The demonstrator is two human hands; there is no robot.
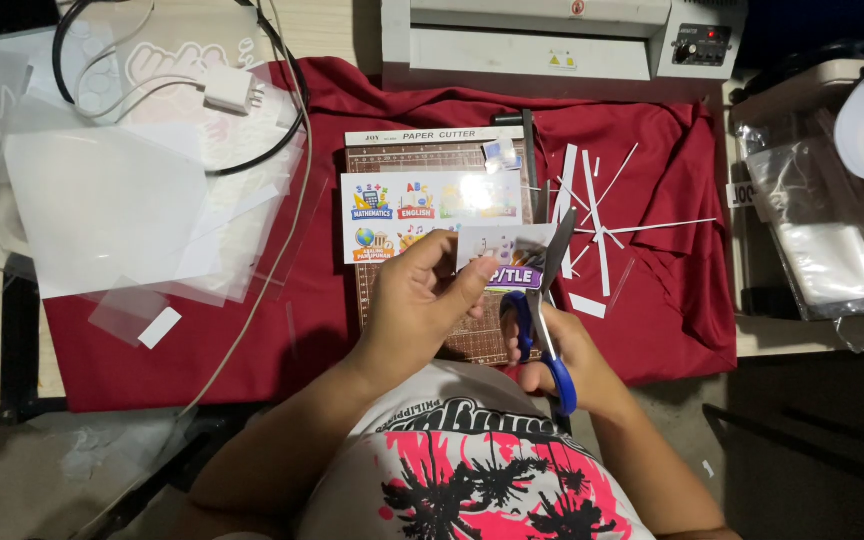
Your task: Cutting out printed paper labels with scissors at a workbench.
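My left hand point(417, 300) pinches a small laminated printed card point(505, 255) by its left edge, above the paper cutter board point(432, 150). My right hand point(562, 350) grips blue-handled scissors point(544, 320), whose blades point up along the card's right edge. A larger laminated sheet of coloured picture labels point(422, 200) lies on the cutter board just beyond my left hand.
A red cloth point(652, 300) covers the table. Thin white trimmed strips point(602, 215) lie scattered right of the cutter. A laminating machine point(552, 40) stands at the back. Clear laminating pouches point(112, 210), a white charger point(227, 90) and cables are at the left. Plastic bags point(822, 230) sit at the right.
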